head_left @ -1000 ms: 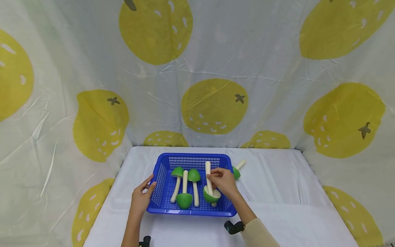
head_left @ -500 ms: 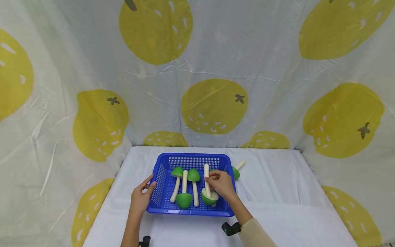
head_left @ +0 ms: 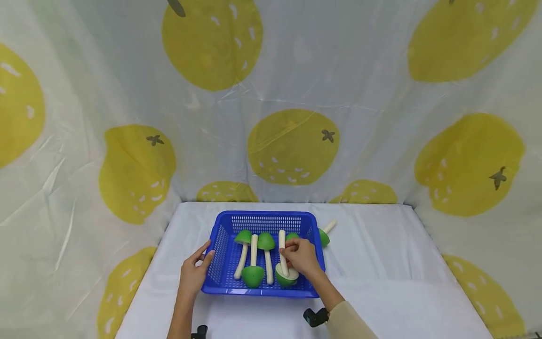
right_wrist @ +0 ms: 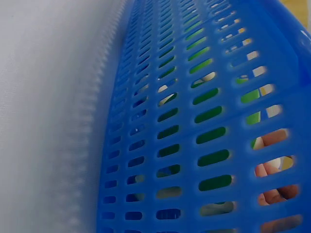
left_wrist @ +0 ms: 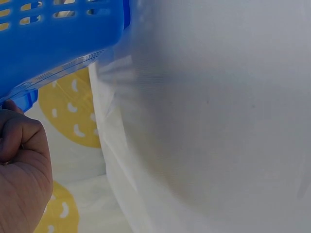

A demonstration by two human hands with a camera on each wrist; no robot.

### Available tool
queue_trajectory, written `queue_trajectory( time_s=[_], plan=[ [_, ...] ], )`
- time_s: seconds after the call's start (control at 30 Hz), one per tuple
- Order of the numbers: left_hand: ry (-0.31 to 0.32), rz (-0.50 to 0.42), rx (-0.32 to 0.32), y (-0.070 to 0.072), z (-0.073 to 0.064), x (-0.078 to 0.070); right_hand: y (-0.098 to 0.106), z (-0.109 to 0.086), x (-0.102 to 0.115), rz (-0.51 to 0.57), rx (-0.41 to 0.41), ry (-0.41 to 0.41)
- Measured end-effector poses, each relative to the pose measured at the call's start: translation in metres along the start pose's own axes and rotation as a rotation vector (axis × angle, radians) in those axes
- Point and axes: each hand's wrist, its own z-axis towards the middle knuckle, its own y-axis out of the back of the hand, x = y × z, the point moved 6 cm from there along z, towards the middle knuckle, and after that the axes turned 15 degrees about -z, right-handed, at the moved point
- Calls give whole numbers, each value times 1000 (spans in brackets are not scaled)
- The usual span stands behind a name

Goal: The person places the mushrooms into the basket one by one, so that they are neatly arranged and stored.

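A blue slotted basket holds several toy mushrooms with green caps and cream stems. My right hand pinches the stem of one mushroom, cap down, at the basket's front right. Behind that hand another green cap shows in part. Left of it lie three more: a mushroom, an upturned mushroom and a mushroom. My left hand grips the basket's left rim. In the right wrist view, fingers show through the basket's slots.
The basket stands on a white cloth-covered table. Just outside its right wall lies another green-capped mushroom. White curtains with yellow fruit prints enclose the back and sides.
My right hand has shifted slightly left and down with the pinched mushroom, and more of the green cap behind it shows. The left hand stays on the rim.
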Motion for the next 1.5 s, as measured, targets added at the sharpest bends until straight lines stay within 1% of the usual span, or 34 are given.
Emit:
queue_trajectory(
  time_s=[0.17, 0.3, 0.5, 0.63, 0.77, 0.87, 1.03, 1.17, 1.33, 1.5],
  plan=[
    [-11, 1, 4, 1, 2, -3, 0, 3, 0, -17, 4, 3],
    [-17, -6, -12, -1, 4, -2, 0, 4, -1, -32, 11, -9],
    [0, -25, 4, -7, 4, -3, 4, 6, 1, -65, -9, -1],
    [16, -16, -11, -2, 1, -1, -1, 5, 2, -68, 27, -8],
    [40, -14, 2, -1, -2, 3, -5, 2, 1, -78, 37, -27],
    [31, -20, 6, -1, -3, 3, -7, 2, -1, -76, 36, -34],
    [10, -14, -4, 1, -1, 1, -11, 3, -2, -102, 37, -20],
    [21, -10, 4, 1, -1, 2, -14, 3, -2, -142, 36, -13],
    [24, -7, -5, 1, -1, 2, -16, 1, 3, -162, 45, 26],
    [34, -14, 5, -1, 0, 1, -14, 0, 4, -190, 36, 40]
  ],
)
